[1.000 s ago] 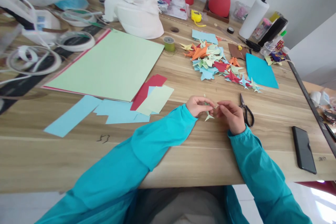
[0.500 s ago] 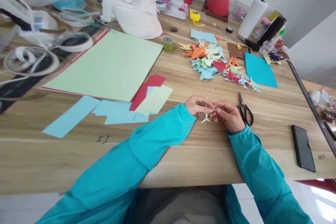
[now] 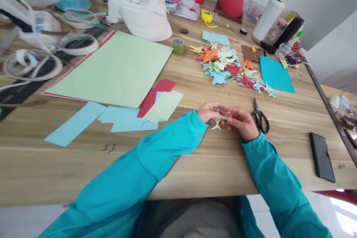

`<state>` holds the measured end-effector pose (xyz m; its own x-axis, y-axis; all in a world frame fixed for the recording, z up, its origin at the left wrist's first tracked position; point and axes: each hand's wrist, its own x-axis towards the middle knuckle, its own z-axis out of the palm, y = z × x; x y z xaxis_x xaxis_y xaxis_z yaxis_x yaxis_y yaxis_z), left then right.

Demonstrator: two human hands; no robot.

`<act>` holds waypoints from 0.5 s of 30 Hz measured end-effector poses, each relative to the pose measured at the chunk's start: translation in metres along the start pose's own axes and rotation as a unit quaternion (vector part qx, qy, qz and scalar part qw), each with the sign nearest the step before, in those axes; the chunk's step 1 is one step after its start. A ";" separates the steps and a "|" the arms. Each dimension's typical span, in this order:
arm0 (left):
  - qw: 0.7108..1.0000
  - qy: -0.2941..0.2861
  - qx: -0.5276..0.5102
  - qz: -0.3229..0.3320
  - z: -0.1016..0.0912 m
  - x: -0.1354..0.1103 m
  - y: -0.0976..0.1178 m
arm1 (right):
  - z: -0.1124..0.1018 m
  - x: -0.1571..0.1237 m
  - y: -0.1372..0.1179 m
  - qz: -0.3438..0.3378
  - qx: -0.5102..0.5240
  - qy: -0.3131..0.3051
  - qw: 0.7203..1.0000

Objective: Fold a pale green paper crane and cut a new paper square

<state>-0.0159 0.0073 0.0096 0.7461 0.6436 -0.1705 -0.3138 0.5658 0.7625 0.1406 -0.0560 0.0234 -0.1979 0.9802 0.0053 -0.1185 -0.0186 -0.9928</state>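
Between my hands, just above the table, is a light green folded paper bird [image 3: 216, 122] with a forked tail pointing towards me. My left hand [image 3: 208, 112] is closed on its left side, thumb across the paper. Thumb and fingers of my right hand [image 3: 244, 122] pinch its right wing tip. Part of the bird is hidden by my fingers. Black-handled scissors [image 3: 261, 121] lie just right of my right hand, blades pointing away. Beyond my hands lies a heap of folded paper birds [image 3: 220, 63] in orange, red, green, blue and yellow.
Large green sheets [image 3: 117, 70] lie at the left, with blue strips [image 3: 76, 122] and cut red [image 3: 156, 95] and green pieces [image 3: 164, 107] in front. A thread spool [image 3: 177, 47], a turquoise paper stack [image 3: 276, 74] and a phone [image 3: 322, 157] also lie on the table.
The paper bird has turned and shifted slightly left, and more of its body and right wing shows. My right fingers have moved out along the wing.
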 end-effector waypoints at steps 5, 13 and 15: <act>1.000 -0.002 0.020 -0.002 -0.001 0.001 0.000 | 0.004 0.000 -0.002 0.003 -0.038 -0.007 0.999; 1.000 0.015 -0.001 0.007 0.007 -0.003 0.005 | 0.005 0.001 -0.001 0.004 -0.016 0.023 1.000; 0.999 0.016 0.014 0.030 0.007 -0.004 0.003 | 0.004 0.001 -0.001 0.005 -0.020 0.047 0.999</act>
<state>-0.0158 0.0029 0.0166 0.7067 0.6928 -0.1438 -0.3411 0.5117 0.7886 0.1362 -0.0557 0.0246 -0.1060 0.9943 -0.0133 -0.0779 -0.0217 -0.9967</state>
